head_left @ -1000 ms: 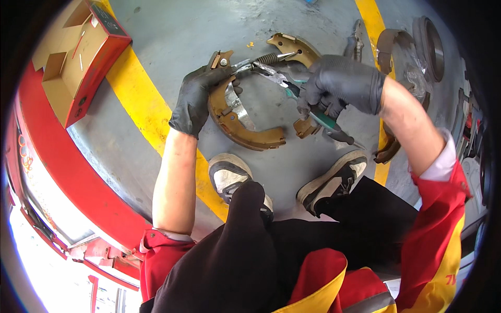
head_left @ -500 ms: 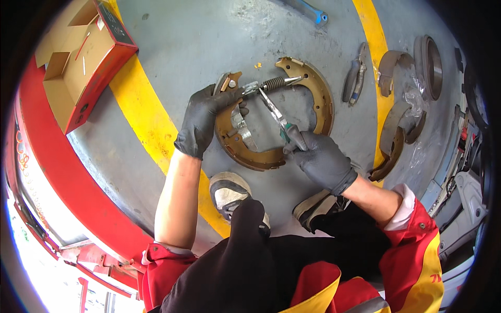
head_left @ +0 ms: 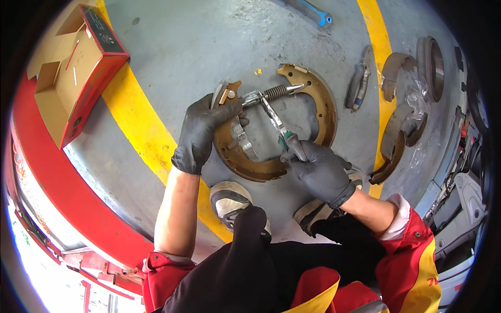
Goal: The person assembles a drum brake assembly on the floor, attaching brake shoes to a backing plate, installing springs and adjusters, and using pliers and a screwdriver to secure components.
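Note:
Two curved brown brake shoes lie on the grey floor, forming a ring. My left hand (head_left: pixel 200 130), black-gloved, is closed around the upper end of the left brake shoe (head_left: pixel 237 160), its index finger reaching along the metal adjuster (head_left: pixel 251 99). A coil spring (head_left: pixel 275 93) sits on the adjuster's rod, which runs across to the right brake shoe (head_left: pixel 326 109). My right hand (head_left: pixel 324 171), also gloved, grips the grey-green handles of a pair of pliers (head_left: pixel 274 116). The plier jaws meet the adjuster just left of the spring; exactly what they pinch is too small to tell.
An open cardboard box (head_left: pixel 88 78) stands at the far left by a red lift beam (head_left: pixel 68 161). Other pliers (head_left: pixel 359 81), worn brake shoes (head_left: pixel 392 143), clear plastic wrap (head_left: pixel 417 99) and a ring-shaped part (head_left: pixel 430 68) lie right. A blue-handled tool (head_left: pixel 318 15) lies at the far edge.
The view has shifted slightly, so the floor items sit a little lower. Both hands keep their grips, and the plier jaws are still at the adjuster beside the spring.

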